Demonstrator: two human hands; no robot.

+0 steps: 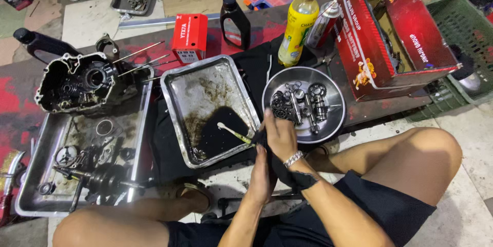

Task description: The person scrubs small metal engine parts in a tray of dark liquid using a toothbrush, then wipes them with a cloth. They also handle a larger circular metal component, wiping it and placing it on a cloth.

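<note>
Both hands, left hand point(263, 172) and right hand point(280, 136), grip a black rag point(285, 172) that could snag the brush point(233, 133) and slop oil from the tray point(177, 108).

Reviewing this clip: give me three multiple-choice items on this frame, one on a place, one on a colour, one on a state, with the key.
1. Where does the round metal bowl of gears stand?
A. Right of the square metal tray
B. Inside the red cardboard box
C. On the engine casing

2. What colour is the tall bottle behind the bowl?
A. Blue
B. Yellow
C. White

3. What are the left hand and right hand doing?
A. Resting apart on the knees
B. Lifting the tray
C. Holding a black cloth together

Key: 1 A, the bowl sits beside the tray's right rim; 2 B, its body is yellow; 3 C, both hands grip the dark cloth in front of the tray.
</note>
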